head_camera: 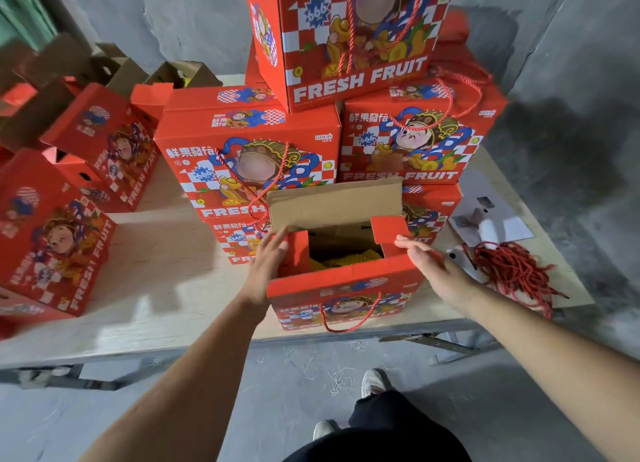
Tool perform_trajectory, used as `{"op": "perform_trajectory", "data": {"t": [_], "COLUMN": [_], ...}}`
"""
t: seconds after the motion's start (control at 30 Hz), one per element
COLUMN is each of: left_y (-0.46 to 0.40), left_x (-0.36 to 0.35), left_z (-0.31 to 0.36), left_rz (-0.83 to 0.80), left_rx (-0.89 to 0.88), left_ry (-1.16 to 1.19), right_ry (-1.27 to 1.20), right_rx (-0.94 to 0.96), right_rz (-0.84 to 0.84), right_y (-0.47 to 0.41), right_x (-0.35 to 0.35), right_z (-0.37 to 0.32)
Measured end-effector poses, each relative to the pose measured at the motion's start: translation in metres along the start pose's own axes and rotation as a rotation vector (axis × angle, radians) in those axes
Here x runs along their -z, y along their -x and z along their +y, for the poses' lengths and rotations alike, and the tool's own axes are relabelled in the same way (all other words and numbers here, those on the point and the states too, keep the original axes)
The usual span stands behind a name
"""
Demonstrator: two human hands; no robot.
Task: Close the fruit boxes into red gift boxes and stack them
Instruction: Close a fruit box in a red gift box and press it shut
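Note:
An open red gift box (pixel 346 290) stands at the table's front edge, its rope handle hanging down the front. Its back flap (pixel 334 203) stands up, showing brown cardboard. Yellow foam-netted fruit (pixel 341 262) shows inside. My left hand (pixel 268 264) lies flat with straight fingers against the left side flap (pixel 298 253). My right hand (pixel 426 264) reaches with straight fingers to the right side flap (pixel 389 233), fingertips at its edge. Behind the box rises a stack of closed red gift boxes (pixel 249 156), topped by one marked FRESH FRUIT (pixel 353 35).
Several open red boxes (pixel 52 239) stand on the left of the wooden table (pixel 166 288). A bundle of red rope handles (pixel 512 271) lies on white sheets at the right. The concrete wall is behind. My shoes (pixel 374 383) are on the grey floor below.

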State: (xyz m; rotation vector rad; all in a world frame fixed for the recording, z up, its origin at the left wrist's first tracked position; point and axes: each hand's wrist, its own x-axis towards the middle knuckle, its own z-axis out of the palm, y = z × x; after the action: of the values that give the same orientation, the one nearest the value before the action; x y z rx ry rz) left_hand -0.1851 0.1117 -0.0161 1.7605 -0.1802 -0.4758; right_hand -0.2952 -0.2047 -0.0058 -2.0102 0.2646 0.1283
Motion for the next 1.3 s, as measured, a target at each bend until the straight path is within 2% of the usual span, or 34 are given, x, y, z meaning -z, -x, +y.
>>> {"op": "perform_trajectory", "data": {"t": [0.07, 0.2, 0.23, 0.27, 0.33, 0.37, 0.43, 0.47, 0.53, 0.6, 0.7, 0.8, 0.83, 0.87, 0.97, 1.03, 1.07, 1.13, 1.2, 1.23, 1.3], "left_y": [0.004, 0.003, 0.003, 0.004, 0.005, 0.006, 0.014, 0.018, 0.019, 0.013, 0.01, 0.011, 0.011, 0.01, 0.009, 0.013, 0.017, 0.017, 0.006, -0.004, -0.026], "left_x": [0.0, 0.001, -0.004, -0.008, -0.02, -0.028, -0.041, -0.044, -0.043, -0.039, -0.04, -0.041, -0.04, -0.039, -0.041, -0.044, -0.045, -0.044, -0.038, -0.033, -0.023], "left_z": [0.008, 0.013, 0.015, 0.016, 0.01, 0.007, -0.005, -0.011, -0.021, -0.023, -0.019, -0.019, -0.018, -0.017, -0.018, -0.026, -0.03, -0.028, -0.016, -0.008, 0.008], "left_rz": [0.064, 0.212, 0.242, 0.288, 0.343, 0.304, 0.12, 0.049, 0.006, 0.02, 0.024, 0.046, 0.054, 0.066, 0.134, 0.229, 0.282, 0.402, 0.491, 0.468, 0.269], "left_rx": [0.076, 0.097, 0.08, 0.011, -0.219, -0.331, -0.394, -0.39, -0.392, -0.405, -0.381, -0.4, -0.413, -0.424, -0.474, -0.563, -0.589, -0.528, -0.443, -0.425, -0.343], "left_ry": [0.373, 0.498, 0.433, 0.265, -0.284, -0.552, -0.963, -1.109, -1.227, -1.231, -1.224, -1.198, -1.196, -1.199, -1.228, -1.153, -1.073, -0.877, -0.851, -0.933, -1.107], "right_ry": [-0.005, -0.064, -0.092, -0.114, -0.104, -0.072, 0.107, 0.239, 0.372, 0.306, 0.078, 0.058, 0.105, 0.166, 0.578, 0.721, 0.735, 0.846, 0.986, 1.046, 1.17], "right_rx": [-0.078, -0.176, -0.166, -0.157, -0.195, -0.231, -0.234, -0.198, -0.128, -0.055, 0.026, 0.02, 0.021, 0.019, 0.068, 0.066, 0.06, 0.126, 0.2, 0.228, 0.293], "right_rz": [0.164, 0.397, 0.442, 0.48, 0.521, 0.51, 0.474, 0.461, 0.418, 0.351, 0.259, 0.417, 0.416, 0.335, -0.056, -0.182, -0.198, -0.211, -0.205, -0.2, -0.175], "right_y": [-0.011, -0.025, -0.028, -0.03, -0.035, -0.035, -0.036, -0.038, -0.045, -0.055, -0.075, -0.089, -0.091, -0.091, -0.086, -0.087, -0.087, -0.089, -0.089, -0.09, -0.091], "right_x": [-0.007, -0.026, -0.031, -0.035, -0.041, -0.043, -0.043, -0.041, -0.036, -0.025, -0.008, 0.008, 0.013, 0.015, 0.005, -0.005, -0.008, -0.007, -0.004, -0.003, -0.005], "right_z": [-0.002, -0.008, -0.009, -0.009, -0.004, 0.0, 0.003, 0.002, -0.007, -0.021, -0.043, -0.061, -0.063, -0.063, -0.05, -0.04, -0.038, -0.041, -0.046, -0.048, -0.048]}}
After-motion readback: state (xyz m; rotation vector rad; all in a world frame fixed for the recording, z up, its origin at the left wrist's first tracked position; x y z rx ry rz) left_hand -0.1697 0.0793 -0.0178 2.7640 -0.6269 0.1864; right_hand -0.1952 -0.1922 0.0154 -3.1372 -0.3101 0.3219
